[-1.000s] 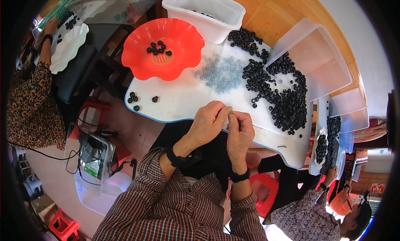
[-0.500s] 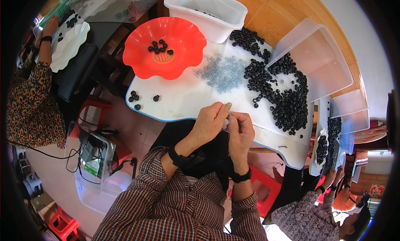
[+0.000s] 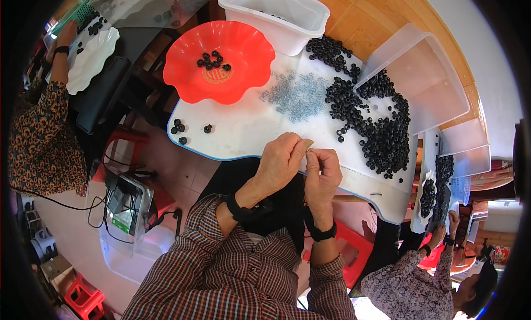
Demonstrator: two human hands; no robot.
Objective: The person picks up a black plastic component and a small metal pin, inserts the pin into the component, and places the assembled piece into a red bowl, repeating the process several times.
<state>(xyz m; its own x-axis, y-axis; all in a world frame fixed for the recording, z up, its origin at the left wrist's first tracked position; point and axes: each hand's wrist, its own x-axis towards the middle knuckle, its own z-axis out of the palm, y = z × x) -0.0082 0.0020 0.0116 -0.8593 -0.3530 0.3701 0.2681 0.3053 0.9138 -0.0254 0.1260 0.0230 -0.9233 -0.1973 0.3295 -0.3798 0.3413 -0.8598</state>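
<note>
My left hand point(image 3: 281, 160) and my right hand point(image 3: 322, 179) meet above the near edge of the white table point(image 3: 243, 126). On each, thumb and finger are pinched together, the tips nearly touching. Whatever sits between them is too small to make out. Ahead of my hands lies a spread of tiny clear bluish pieces point(image 3: 298, 96). To its right is a big pile of small black ring-shaped parts point(image 3: 384, 137). A red scalloped bowl point(image 3: 182, 60) at the far left of the table holds several black parts point(image 3: 213, 60).
Several loose black parts point(image 3: 178, 127) lie near the table's left edge. A white tub point(image 3: 271, 10) stands at the back. One clear plastic bin point(image 3: 420, 76) tilts over the pile. Co-workers sit left point(image 3: 50, 137) and right point(image 3: 409, 284), with a red stool point(image 3: 357, 253) nearby.
My left fingertips have shifted slightly right and down, closer to the right ones. The co-worker at right has moved an arm.
</note>
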